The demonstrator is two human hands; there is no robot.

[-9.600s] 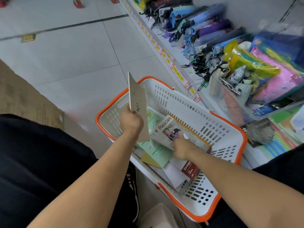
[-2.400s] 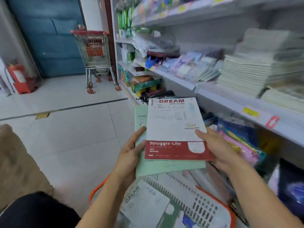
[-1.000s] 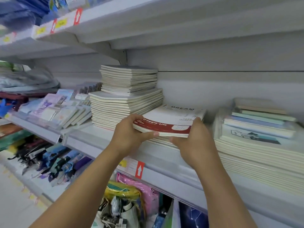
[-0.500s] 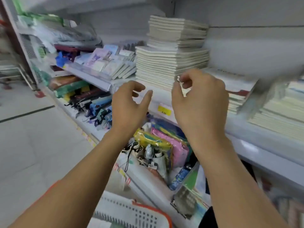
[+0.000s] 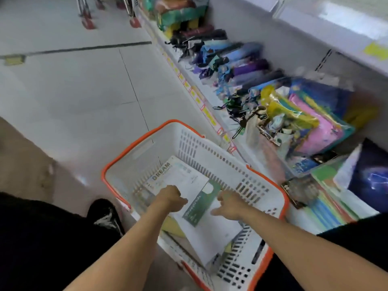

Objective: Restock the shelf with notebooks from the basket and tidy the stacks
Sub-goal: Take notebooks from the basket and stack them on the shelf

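Observation:
A white basket with an orange rim [image 5: 134,141] stands on the floor below me. Inside lies a white notebook marked DREAM [image 5: 180,175] with a green band [image 5: 199,206] at its near end, on top of other white and yellow notebooks [image 5: 170,227]. My left hand [image 5: 170,198] is down on the DREAM notebook with its fingers curled; the frame does not show whether it grips. My right hand [image 5: 228,204] hovers over the green band with fingers spread and nothing in it. The notebook stacks on the shelf are out of view.
To the right runs the bottom shelf with folded umbrellas [image 5: 231,66], coloured plastic pouches [image 5: 304,122] and a dark starry folder [image 5: 373,175]. The edge of the shelf above [image 5: 336,24] juts out at the top right. My black shoe [image 5: 105,215] stands left of the basket.
The notebooks I carried now lie on the shelf stack. My view has dropped from the shelf to the basket, and both empty hands have come down into it.

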